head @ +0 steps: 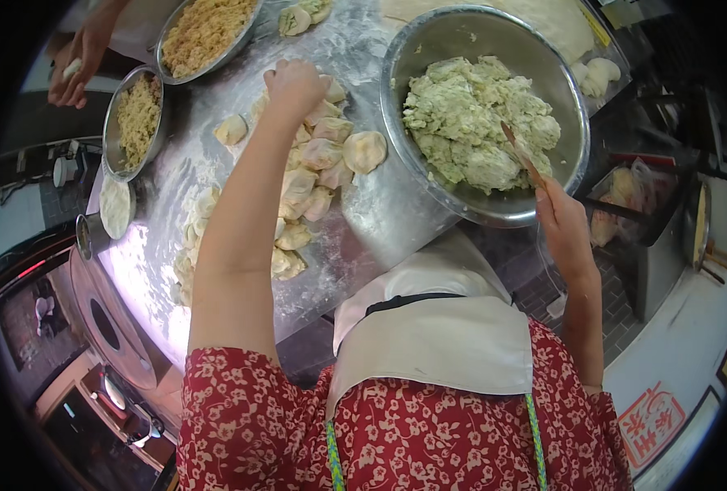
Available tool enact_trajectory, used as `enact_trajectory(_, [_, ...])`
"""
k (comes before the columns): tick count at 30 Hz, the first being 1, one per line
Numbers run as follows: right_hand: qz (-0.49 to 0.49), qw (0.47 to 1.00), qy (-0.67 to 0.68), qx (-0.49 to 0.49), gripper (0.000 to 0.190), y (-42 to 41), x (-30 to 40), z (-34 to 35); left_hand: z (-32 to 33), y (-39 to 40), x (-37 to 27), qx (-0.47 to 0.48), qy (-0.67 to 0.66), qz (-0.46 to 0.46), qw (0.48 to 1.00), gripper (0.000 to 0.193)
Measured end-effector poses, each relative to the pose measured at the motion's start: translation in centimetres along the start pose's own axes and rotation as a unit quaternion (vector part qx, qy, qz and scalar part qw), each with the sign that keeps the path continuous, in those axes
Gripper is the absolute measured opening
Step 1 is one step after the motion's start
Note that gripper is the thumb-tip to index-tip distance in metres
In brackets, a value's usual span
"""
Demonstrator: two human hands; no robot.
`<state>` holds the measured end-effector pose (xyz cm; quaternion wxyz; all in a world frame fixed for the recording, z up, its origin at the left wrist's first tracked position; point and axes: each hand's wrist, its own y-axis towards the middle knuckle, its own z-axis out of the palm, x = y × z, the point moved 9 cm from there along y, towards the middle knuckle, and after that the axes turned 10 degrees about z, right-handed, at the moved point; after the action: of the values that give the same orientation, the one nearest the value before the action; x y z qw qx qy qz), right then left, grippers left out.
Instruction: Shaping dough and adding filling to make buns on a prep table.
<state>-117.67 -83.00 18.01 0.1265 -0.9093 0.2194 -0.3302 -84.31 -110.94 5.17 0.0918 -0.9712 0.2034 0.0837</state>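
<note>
My left hand reaches over a cluster of filled dough buns on a floured metal table; its fingertips are bent down at the far end of the cluster, and what lies under them is hidden. In my right hand is a flat wooden stick, its tip over a pale green filling in a large steel bowl. One bun sits at the cluster's right edge, another apart on the left. More buns lie partly behind my left forearm.
Beyond the left arm stand two steel bowls of orange and yellowish filling. A co-worker's hand holds a small pale piece beside them. A dough round lies at the table's left edge. A dough sheet lies behind the large bowl.
</note>
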Motion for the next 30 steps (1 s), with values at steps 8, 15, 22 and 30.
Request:
enact_trajectory(8, [-0.098,0.995,0.004,-0.013,0.023,-0.4,2.9,-0.2,-4.3,-7.1,-5.6,-0.118,-0.087,0.107,0.983,0.034])
enact_trajectory(15, [-0.118,0.993,-0.005,-0.018,0.020,-0.2,1.9,0.4,-2.1,-22.3,-12.2,-0.211,-0.244,0.153,0.934,0.046])
enact_trajectory(22, [-0.091,0.994,0.044,0.032,0.019,0.1,3.1,1.8,1.6,-25.5,-13.7,-0.135,-0.272,0.105,0.947,0.048])
enact_trajectory(30, [0.033,0.991,0.079,0.106,0.026,-0.8,1.0,3.0,5.9,-21.1,-17.7,-0.077,-0.046,0.172,0.981,0.060])
